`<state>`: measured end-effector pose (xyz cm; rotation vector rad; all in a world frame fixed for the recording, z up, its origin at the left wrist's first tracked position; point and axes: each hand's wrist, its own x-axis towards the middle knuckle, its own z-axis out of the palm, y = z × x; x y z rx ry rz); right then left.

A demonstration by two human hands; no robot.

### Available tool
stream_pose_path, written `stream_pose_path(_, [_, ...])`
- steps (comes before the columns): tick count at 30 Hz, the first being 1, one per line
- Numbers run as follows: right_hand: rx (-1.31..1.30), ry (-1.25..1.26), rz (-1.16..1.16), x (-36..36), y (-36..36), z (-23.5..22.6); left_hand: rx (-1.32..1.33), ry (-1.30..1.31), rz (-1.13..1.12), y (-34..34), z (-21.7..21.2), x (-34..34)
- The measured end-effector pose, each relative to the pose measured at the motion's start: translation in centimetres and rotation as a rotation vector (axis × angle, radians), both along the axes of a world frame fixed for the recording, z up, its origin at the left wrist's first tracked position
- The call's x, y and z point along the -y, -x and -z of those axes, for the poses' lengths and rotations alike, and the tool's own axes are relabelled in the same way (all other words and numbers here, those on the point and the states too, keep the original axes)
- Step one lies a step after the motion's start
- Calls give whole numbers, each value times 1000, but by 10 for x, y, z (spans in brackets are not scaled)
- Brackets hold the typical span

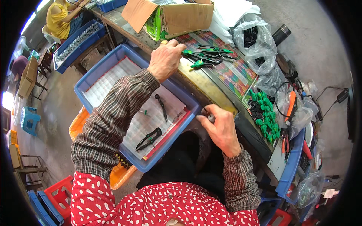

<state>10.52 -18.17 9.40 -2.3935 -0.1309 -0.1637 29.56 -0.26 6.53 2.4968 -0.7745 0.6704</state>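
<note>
My left hand reaches out over the bench edge, fingers curled on the end of a black and green compass that lies among a small pile of like tools. My right hand rests near the bench's front edge, pinching a small pale part between thumb and fingers. On my lap sits a blue tray lined with white sheet, holding black metal compass legs and another black piece.
A heap of green and black knobs lies to the right, beside clear bags of black parts. An open cardboard box stands at the back. Another person in yellow works far left by a blue crate. Pliers lie right.
</note>
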Motion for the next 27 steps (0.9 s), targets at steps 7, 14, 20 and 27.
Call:
stream_pose_path(7, [-24,-31,-1,28,16,21,-23,-201,66,-37,19,23])
stream_pose_path(14, [-55,-112,-19,36,23,29,7,-93,117,-28,6,20])
stream_pose_path(20, [124,-114,58,42,31,19,-5,125,218,9,-8,23])
stream_pose_path(27, [612,272,213,39,37,-8,-186,266,381,108,-31,11])
